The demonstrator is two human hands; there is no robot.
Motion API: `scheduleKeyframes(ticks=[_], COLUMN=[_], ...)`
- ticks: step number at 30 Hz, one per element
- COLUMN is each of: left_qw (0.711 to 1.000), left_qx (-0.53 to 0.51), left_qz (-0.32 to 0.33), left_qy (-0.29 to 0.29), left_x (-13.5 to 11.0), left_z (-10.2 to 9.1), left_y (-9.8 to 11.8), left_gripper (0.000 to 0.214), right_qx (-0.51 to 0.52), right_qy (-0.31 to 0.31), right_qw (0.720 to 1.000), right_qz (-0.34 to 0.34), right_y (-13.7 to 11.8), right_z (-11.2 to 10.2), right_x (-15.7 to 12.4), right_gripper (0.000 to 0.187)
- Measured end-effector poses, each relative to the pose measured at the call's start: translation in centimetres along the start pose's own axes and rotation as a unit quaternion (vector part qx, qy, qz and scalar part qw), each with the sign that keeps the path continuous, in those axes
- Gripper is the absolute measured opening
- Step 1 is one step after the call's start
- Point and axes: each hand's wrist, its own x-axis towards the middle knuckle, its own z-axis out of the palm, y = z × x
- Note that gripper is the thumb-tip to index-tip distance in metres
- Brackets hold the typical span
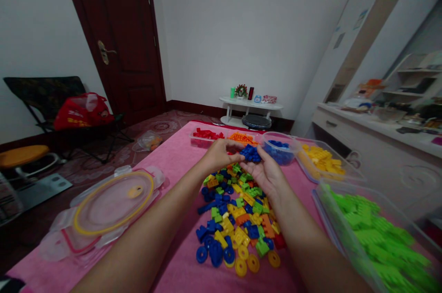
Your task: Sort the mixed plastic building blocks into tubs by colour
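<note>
A handful of small blue toy building bricks [250, 153] is held between my two hands, above the far part of a loose pile. My right hand [267, 172] cups them from below and the right side, its thumb up against them. From the left, my left hand [220, 154] curls its fingers and thumb around their edge. Beneath lies the mixed pile of bricks [238, 210], in blue, yellow, green and orange, with several rings at its near end. Just beyond my right hand stands a round clear tub [288, 157] with blue bricks inside.
Clear boxes hold red bricks [208, 134], orange bricks [243, 138], yellow bricks [322, 160] and green bricks [373, 228] around the pile. Stacked clear lids [113, 203] lie at left on the pink cloth [183, 164]. A white cabinet [373, 141] stands to the right.
</note>
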Motion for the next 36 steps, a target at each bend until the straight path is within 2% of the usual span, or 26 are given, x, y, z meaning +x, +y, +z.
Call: scheduleKeyframes(ticks=[7, 12, 15, 19, 23, 27, 29, 31, 33, 36], left_qw=[0.999, 0.999, 0.999, 0.996, 0.992, 0.983, 0.980, 0.980, 0.982, 0.978], left_qx=[0.025, 0.029, 0.046, 0.057, 0.057, 0.128, 0.153, 0.161, 0.170, 0.201], left_qz=[0.025, 0.025, 0.006, -0.030, -0.072, -0.107, -0.117, -0.111, -0.084, -0.042], left_qy=[-0.022, 0.007, 0.027, 0.058, 0.088, 0.070, 0.052, 0.027, 0.000, -0.028], left_x=[-0.1, 0.1, 0.4, 0.6, 0.8, 0.5, 0.4, 0.2, 0.1, -0.1], left_z=[0.4, 0.6, 0.6, 0.1, -0.9, -1.8, -1.7, -1.1, -0.3, 1.0], left_y=[-0.1, -1.0, -1.8, -3.1, -4.7, -6.1, -6.5, -6.4, -6.1, -5.5], left_gripper=[0.030, 0.037, 0.031, 0.025, 0.022, 0.022, 0.023, 0.027, 0.033, 0.036], right_qx=[-0.019, 0.016, 0.054, -0.037, -0.142, -0.258, -0.319, -0.418, -0.540, -0.661], right_qy=[-0.003, 0.067, 0.130, 0.260, 0.302, 0.312, 0.280, 0.191, 0.054, -0.115], right_qw=[1.000, 0.995, 0.983, 0.951, 0.933, 0.902, 0.885, 0.856, 0.800, 0.689], right_qz=[-0.018, -0.077, -0.115, -0.165, -0.137, -0.149, -0.190, -0.236, -0.256, -0.273], right_y=[0.5, 0.8, -0.9, -5.7, -9.6, -9.7, -8.4, -6.5, -4.2, -0.7], right_z=[-0.8, -1.5, -2.2, -3.2, -4.1, -4.7, -4.8, -4.8, -4.7, -4.7], right_x=[0.3, 1.4, 3.0, 6.4, 9.5, 9.9, 9.2, 8.1, 7.0, 5.5], right_gripper=[0.013, 0.022, 0.023, 0.017, 0.008, 0.019, 0.021, 0.021, 0.024, 0.043])
